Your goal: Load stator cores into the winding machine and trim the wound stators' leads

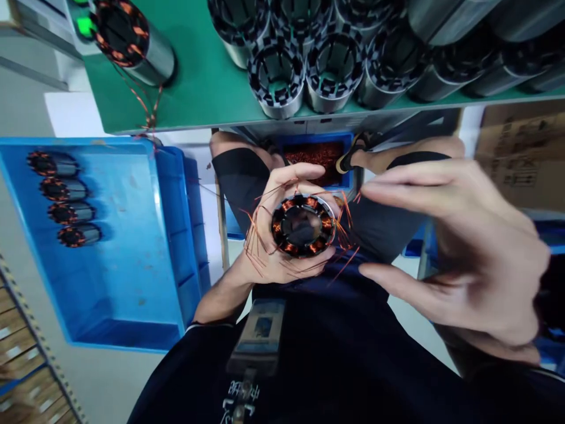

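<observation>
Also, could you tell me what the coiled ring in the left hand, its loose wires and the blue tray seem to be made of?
Coiled ring: likely copper and plastic, from its shiny orange turns and dull black segments; the silvery rim suggests metal.
Loose wires: probably copper, being thin and reddish-orange; any coating cannot be told.
Blue tray: probably moulded plastic, semi-glossy, with even colour and scuffs.

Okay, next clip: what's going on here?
A person's left hand holds a copper-wound stator, loose wire ends splaying around it. The right hand is open beside those wires. Four more wound stators sit in the blue bin; another stands on the green bench, along with rows of stator cores.
</observation>
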`<state>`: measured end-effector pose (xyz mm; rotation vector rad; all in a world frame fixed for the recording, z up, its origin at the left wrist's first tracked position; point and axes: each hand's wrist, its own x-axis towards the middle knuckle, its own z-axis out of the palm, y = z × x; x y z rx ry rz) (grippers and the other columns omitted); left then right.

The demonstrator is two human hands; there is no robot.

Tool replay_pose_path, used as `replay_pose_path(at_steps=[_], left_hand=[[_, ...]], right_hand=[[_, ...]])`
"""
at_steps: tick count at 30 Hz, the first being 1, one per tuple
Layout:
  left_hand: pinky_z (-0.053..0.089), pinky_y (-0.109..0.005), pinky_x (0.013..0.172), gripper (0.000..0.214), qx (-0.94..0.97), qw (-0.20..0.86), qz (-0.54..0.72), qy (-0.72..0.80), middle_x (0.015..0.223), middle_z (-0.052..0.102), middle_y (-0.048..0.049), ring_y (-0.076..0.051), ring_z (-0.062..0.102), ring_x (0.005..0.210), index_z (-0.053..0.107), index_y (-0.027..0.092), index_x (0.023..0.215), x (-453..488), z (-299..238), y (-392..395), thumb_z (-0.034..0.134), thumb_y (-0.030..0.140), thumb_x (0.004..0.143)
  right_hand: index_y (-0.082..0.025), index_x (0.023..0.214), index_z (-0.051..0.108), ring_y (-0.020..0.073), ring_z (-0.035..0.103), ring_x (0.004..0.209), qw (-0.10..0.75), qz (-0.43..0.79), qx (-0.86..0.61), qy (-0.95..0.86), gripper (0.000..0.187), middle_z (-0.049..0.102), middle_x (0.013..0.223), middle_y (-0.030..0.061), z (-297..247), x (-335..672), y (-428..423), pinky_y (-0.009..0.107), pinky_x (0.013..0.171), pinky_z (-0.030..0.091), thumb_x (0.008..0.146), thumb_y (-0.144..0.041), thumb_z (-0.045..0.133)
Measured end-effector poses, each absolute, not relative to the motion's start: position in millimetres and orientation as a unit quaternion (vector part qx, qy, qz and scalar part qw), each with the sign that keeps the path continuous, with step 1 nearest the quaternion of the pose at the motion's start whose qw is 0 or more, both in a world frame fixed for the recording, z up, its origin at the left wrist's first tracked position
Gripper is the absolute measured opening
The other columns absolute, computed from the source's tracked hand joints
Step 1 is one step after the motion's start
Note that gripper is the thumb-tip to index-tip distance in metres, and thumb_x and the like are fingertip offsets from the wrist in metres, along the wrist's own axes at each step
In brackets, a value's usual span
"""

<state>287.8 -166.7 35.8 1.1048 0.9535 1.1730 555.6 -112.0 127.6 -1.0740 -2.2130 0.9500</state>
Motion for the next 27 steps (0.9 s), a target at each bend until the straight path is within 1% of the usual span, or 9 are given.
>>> replay_pose_path(at_steps=[3, 6, 9, 13, 17, 19, 23, 24, 27], left_hand=[[0.074, -0.038, 0.097, 0.098, 0.473, 0.627, 0.52, 0.337, 0.129, 0.088, -0.0015, -0.026, 0.09, 0.109, 0.064, 0.036, 0.169, 291, 39, -164, 0.117, 0.03, 0.087], [0.073, -0.038, 0.097, 0.085, 0.458, 0.661, 0.512, 0.303, 0.126, 0.087, -0.0015, -0.024, 0.087, 0.103, 0.063, 0.035, 0.167, 295, 45, -161, 0.107, 0.024, 0.095], [0.074, -0.037, 0.087, 0.08, 0.433, 0.681, 0.492, 0.326, 0.118, 0.087, -0.0025, -0.027, 0.09, 0.098, 0.062, 0.033, 0.157, 295, 48, -160, 0.109, 0.036, 0.093], [0.073, -0.033, 0.075, 0.082, 0.35, 0.731, 0.464, 0.356, 0.139, 0.086, -0.0041, -0.023, 0.089, 0.089, 0.065, 0.036, 0.156, 292, 45, -164, 0.111, 0.048, 0.09], [0.08, -0.047, 0.097, 0.078, 0.306, 0.743, 0.453, 0.385, 0.135, 0.087, -0.0071, -0.03, 0.091, 0.106, 0.077, 0.032, 0.15, 293, 42, -168, 0.114, 0.06, 0.087], [0.079, -0.05, 0.106, 0.069, 0.302, 0.72, 0.47, 0.411, 0.13, 0.087, -0.0084, -0.033, 0.091, 0.116, 0.081, 0.03, 0.141, 294, 40, -166, 0.114, 0.061, 0.089], [0.077, -0.05, 0.104, 0.067, 0.331, 0.719, 0.477, 0.382, 0.119, 0.085, -0.0068, -0.031, 0.088, 0.114, 0.079, 0.028, 0.128, 303, 26, -157, 0.12, 0.054, 0.082], [0.076, -0.049, 0.099, 0.07, 0.319, 0.734, 0.478, 0.363, 0.115, 0.083, -0.0057, -0.031, 0.086, 0.11, 0.078, 0.029, 0.126, 307, 22, -156, 0.121, 0.057, 0.078], [0.066, -0.04, 0.072, 0.084, 0.225, 0.75, 0.503, 0.365, 0.103, 0.073, -0.002, -0.022, 0.07, 0.084, 0.07, 0.032, 0.121, 325, 18, -154, 0.115, 0.081, 0.071]], right_hand=[[-0.036, 0.169, 0.078, 0.0339, 0.082, 0.146, 0.265, 0.375, -0.37, -0.808, 0.056, 0.084, 0.162, 0.0062, 123, 549, -116, 0.054, 0.132, 0.068, 0.115, -0.039, 0.093], [-0.037, 0.163, 0.083, 0.037, 0.087, 0.138, 0.25, 0.41, -0.363, -0.798, 0.054, 0.088, 0.153, 0.0078, 123, 544, -116, 0.057, 0.125, 0.074, 0.111, -0.033, 0.096], [-0.043, 0.156, 0.087, 0.0386, 0.089, 0.131, 0.257, 0.416, -0.383, -0.784, 0.052, 0.09, 0.145, 0.0065, 122, 541, -118, 0.058, 0.12, 0.077, 0.108, -0.025, 0.097], [-0.043, 0.152, 0.089, 0.0335, 0.091, 0.117, 0.286, 0.376, -0.384, -0.793, 0.05, 0.092, 0.135, 0.003, 116, 540, -123, 0.051, 0.112, 0.079, 0.108, -0.02, 0.097], [-0.042, 0.149, 0.092, 0.0258, 0.085, 0.097, 0.232, 0.296, -0.374, -0.847, 0.043, 0.091, 0.123, 0.0002, 122, 554, -116, 0.044, 0.093, 0.077, 0.113, -0.019, 0.09], [-0.04, 0.137, 0.094, 0.0231, 0.082, 0.095, 0.224, 0.308, -0.341, -0.86, 0.033, 0.089, 0.119, 0.0008, 125, 563, -108, 0.041, 0.088, 0.075, 0.115, -0.017, 0.086], [-0.033, 0.117, 0.083, 0.0255, 0.085, 0.12, 0.272, 0.473, -0.247, -0.801, 0.012, 0.084, 0.124, 0.0047, 110, 557, -103, 0.042, 0.101, 0.076, 0.123, -0.028, 0.075], [-0.033, 0.118, 0.078, 0.0247, 0.085, 0.117, 0.309, 0.537, -0.233, -0.75, 0.011, 0.083, 0.121, 0.0046, 100, 549, -107, 0.042, 0.1, 0.077, 0.126, -0.034, 0.07], [-0.036, 0.119, 0.067, 0.0193, 0.073, 0.076, 0.405, 0.642, -0.239, -0.606, 0.023, 0.08, 0.102, -0.0001, 68, 518, -126, 0.038, 0.075, 0.073, 0.132, -0.048, 0.053]])
